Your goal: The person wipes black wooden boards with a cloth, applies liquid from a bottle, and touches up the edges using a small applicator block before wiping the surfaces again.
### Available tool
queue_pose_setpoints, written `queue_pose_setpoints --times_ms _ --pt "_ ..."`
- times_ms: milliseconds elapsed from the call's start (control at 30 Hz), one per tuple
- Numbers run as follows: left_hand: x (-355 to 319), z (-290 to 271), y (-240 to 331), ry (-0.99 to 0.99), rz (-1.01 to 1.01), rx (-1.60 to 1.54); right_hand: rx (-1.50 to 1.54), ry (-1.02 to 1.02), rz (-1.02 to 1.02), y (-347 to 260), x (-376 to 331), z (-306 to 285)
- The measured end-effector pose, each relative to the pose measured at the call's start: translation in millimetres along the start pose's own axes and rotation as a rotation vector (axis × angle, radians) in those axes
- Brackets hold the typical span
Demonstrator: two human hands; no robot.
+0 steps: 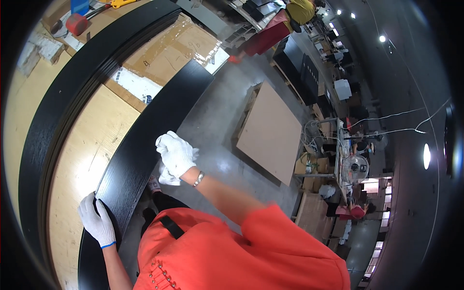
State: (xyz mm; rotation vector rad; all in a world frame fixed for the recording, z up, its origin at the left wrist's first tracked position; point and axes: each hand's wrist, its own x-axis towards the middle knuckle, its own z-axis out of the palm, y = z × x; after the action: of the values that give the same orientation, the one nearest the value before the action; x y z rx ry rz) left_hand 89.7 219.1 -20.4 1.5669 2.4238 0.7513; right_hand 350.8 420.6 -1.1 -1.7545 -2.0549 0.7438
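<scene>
Both hands wear white gloves. The left hand (97, 222) lies across the left edge of the black board (145, 133), thumb apart from the fingers; whether it grips that edge or merely rests there cannot be told. The right hand (175, 153) is closed on a bunched cloth (168, 178) at the board's right edge, and one view does not settle whether it touches the wood.

Largest is the pale wood surface (84, 150), along whose far left side a stack of dark boards (37, 154) curves through the fisheye view. The black board lies lengthwise at the surface's right side, between the stack and the person's body, its right edge bordering open floor (212, 140). Near its far end sits taped cardboard (166, 50). Smaller still, a red tape roll (76, 24) lies beyond the stack, and a metal wristband (198, 179) circles the right wrist.

The likeliest trouble is the board shifting toward the floor side, if the right hand pulls while the left bears too lightly. Its dark face could also be scratched by grit caught in the cloth, or by the bare metal wristband, should that wrist drop onto it.
</scene>
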Motion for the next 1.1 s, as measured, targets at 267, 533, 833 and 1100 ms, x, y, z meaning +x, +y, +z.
queue_pose_setpoints --times_ms 267,533,833,1100 --pt "2 -1 6 0.036 0.018 0.039 -0.409 -0.067 -0.019 1 49 -25" --pt "2 -3 7 0.036 -0.025 0.017 -0.355 0.068 -0.047 21 90 -41" --pt "0 -8 10 0.061 -0.066 -0.104 1.025 -0.647 0.029 -67 5 12" --pt "-21 -53 72 0.143 -0.543 -0.814 1.064 -0.873 -0.275 -152 9 54"
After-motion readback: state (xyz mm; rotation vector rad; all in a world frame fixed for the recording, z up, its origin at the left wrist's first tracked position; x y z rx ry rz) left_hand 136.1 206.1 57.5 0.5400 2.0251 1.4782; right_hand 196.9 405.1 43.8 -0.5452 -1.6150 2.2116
